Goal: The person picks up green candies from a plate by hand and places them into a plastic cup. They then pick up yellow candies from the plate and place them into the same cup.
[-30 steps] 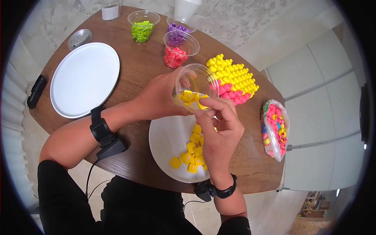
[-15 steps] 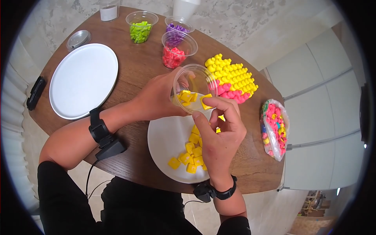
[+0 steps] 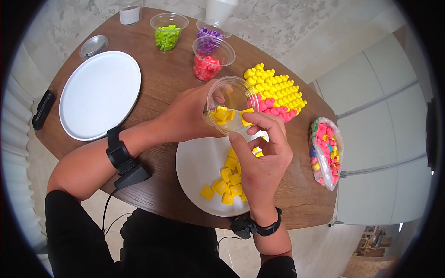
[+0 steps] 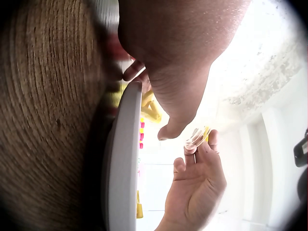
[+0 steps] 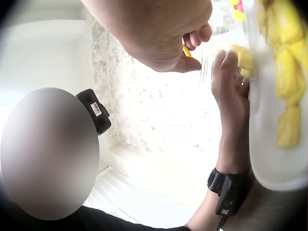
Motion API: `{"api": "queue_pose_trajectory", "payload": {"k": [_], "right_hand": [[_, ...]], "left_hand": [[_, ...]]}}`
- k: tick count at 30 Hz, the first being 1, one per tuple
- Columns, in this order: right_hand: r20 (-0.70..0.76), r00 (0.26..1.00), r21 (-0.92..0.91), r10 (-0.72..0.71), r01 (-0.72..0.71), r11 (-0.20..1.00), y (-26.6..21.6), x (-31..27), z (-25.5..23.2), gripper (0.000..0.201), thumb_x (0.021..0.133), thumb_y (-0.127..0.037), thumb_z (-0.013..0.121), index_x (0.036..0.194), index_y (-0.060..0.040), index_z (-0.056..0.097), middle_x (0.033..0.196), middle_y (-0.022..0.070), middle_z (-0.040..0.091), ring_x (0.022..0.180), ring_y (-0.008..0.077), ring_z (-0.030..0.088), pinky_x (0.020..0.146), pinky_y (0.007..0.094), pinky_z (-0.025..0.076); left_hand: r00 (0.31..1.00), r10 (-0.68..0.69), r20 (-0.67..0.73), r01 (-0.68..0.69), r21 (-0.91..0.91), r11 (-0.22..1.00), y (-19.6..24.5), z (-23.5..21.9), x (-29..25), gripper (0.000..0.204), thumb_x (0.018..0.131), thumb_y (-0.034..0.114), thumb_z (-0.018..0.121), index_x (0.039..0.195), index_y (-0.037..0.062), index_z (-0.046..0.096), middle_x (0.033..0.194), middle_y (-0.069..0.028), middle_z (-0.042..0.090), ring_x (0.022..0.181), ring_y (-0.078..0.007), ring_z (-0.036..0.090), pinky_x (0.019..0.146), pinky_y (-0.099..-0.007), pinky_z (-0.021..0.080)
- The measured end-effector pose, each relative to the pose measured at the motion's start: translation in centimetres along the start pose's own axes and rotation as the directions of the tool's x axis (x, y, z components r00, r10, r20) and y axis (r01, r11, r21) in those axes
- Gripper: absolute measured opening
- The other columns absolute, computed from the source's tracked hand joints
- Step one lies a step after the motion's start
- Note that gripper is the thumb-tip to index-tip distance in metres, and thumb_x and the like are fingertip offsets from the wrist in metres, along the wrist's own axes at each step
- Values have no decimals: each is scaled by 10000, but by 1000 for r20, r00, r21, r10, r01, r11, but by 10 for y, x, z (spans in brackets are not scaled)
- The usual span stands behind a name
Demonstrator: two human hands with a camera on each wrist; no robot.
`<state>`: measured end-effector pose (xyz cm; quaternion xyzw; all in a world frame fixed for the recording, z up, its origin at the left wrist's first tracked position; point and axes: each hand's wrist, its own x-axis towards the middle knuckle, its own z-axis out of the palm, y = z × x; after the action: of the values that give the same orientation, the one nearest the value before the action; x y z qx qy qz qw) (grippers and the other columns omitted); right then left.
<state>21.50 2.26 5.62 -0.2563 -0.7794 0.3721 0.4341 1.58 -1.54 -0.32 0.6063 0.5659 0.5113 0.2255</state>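
A clear plastic cup (image 3: 235, 98) with several yellow pieces in it is tilted in the grip of my left hand (image 3: 191, 114), its mouth facing my right hand (image 3: 265, 160). At the lower right of that mouth, my right hand's fingers hold one yellow piece (image 3: 247, 117); in the right wrist view this piece (image 5: 186, 50) shows between thumb and fingers. Below both hands lies a white plate (image 3: 192, 164), with more yellow pieces (image 3: 220, 186) loose on it. My right forearm and hand cover its right part.
An empty white plate (image 3: 99, 95) lies at the left. Behind stand cups of green (image 3: 167, 38), red (image 3: 206, 68) and purple pieces (image 3: 211, 33). Yellow and pink figures (image 3: 278, 92) are grouped right of the cup, and a bag (image 3: 327, 153) of colored pieces sits farther right.
My right index finger has shifted slightly up and right with the yellow piece, widening the space between it and the thumb. The left hand keeps nearly the same hold on the cup.
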Motion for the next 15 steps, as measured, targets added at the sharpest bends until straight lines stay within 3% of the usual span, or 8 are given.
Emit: {"api": "queue_pose_trajectory", "payload": {"k": [8,10,14,15], "right_hand": [[10,1000,4,4,-4,1000,0,0,-1,373,793,91,786,1131,-65,758,1140,44,657,925,95,588,603,212,475],[14,1000,1,4,-4,1000,0,0,-1,376,793,91,786,1133,-65,759,1140,44,657,925,94,588,603,211,474],[24,999,-14,25,-25,1000,-5,1,-2,374,793,98,801,1140,-39,761,1162,47,655,928,89,581,629,209,484],[33,999,-25,42,-41,999,-6,1,-2,372,794,108,813,1143,-11,759,1184,50,652,934,86,574,656,210,497]], "left_hand": [[1000,13,-2,-13,3,1000,-1,1,0,931,658,214,982,1454,56,525,1226,-150,710,1176,-328,701,1003,-430,557],[997,75,-30,-75,3,997,-3,2,-1,880,697,154,986,1455,37,556,1192,-49,694,946,-112,648,852,-294,561],[996,78,-32,-78,13,997,-2,1,0,885,696,156,987,1458,34,555,1193,-52,693,946,-114,648,854,-301,561],[998,53,-21,-53,11,999,-2,1,0,908,673,183,986,1452,43,540,1205,-103,704,1063,-222,675,928,-368,559]]}}
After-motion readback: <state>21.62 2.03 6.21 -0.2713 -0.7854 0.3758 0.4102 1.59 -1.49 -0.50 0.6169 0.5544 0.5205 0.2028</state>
